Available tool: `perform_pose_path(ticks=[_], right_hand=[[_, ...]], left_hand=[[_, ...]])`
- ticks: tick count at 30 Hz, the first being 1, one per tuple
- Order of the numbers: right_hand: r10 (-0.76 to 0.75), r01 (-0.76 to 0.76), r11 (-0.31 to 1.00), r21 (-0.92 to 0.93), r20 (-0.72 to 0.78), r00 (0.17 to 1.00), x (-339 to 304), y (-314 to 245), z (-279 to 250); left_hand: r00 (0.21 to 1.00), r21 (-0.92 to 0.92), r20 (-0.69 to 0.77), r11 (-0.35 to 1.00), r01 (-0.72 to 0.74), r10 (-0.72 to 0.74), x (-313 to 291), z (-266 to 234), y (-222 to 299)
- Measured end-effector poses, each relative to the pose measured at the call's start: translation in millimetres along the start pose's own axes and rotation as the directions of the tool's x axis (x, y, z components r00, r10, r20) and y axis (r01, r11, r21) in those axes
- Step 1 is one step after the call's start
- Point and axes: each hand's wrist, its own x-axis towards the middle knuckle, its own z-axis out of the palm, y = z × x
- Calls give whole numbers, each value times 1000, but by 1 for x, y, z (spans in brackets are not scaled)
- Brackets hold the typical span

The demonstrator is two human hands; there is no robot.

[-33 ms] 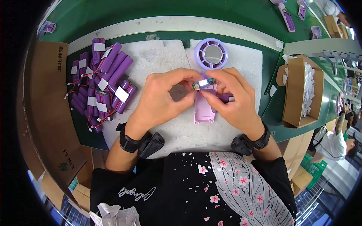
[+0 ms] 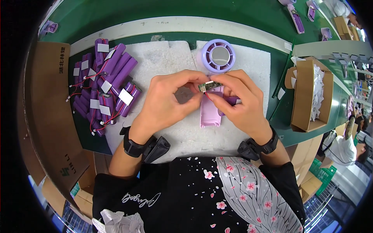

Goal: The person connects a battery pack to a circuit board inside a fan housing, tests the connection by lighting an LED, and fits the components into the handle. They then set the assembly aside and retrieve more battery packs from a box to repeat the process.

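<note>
A small green circuit board (image 2: 210, 86) is held up between my two hands, over the pink-lilac handle shell (image 2: 210, 114) of a small round fan. My left hand (image 2: 165, 99) is closed in a pinch at the board's left end, by a white connector with a red wire. My right hand (image 2: 246, 99) grips the board's right end between thumb and fingers. A purple battery pack (image 2: 232, 101) shows partly under the right fingers; whether they hold it I cannot tell. Beyond the hands, the lilac fan head (image 2: 219, 56) lies face up on the white foam mat (image 2: 167, 58).
Purple battery packs (image 2: 120, 70) with red wires and white pads are piled at the left. A tall cardboard box wall (image 2: 54, 112) stands beside them. At the right, an open carton (image 2: 301, 97) holds white scraps. More fan parts (image 2: 296, 19) lie at the far right.
The circuit board has tilted slightly in my fingers, and its glare is gone. The fan head has shifted slightly to the right. Both hands stay almost in place.
</note>
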Motion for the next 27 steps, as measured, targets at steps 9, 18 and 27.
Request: perform_pose_path(ticks=[9, 18, 27], right_hand=[[28, -30, 996, -78, -27, 999, -2, -1, -1], [-7, 5, 998, -61, -40, 999, 0, 0, -1], [74, -75, 997, -24, -42, 996, -3, -1, 1]], left_hand=[[987, 113, -58, 983, -144, 151, 1, 2, -5], [972, 201, -51, 956, -213, 228, 2, 4, -7], [984, 174, -44, 971, -163, 173, 0, 3, -9]])
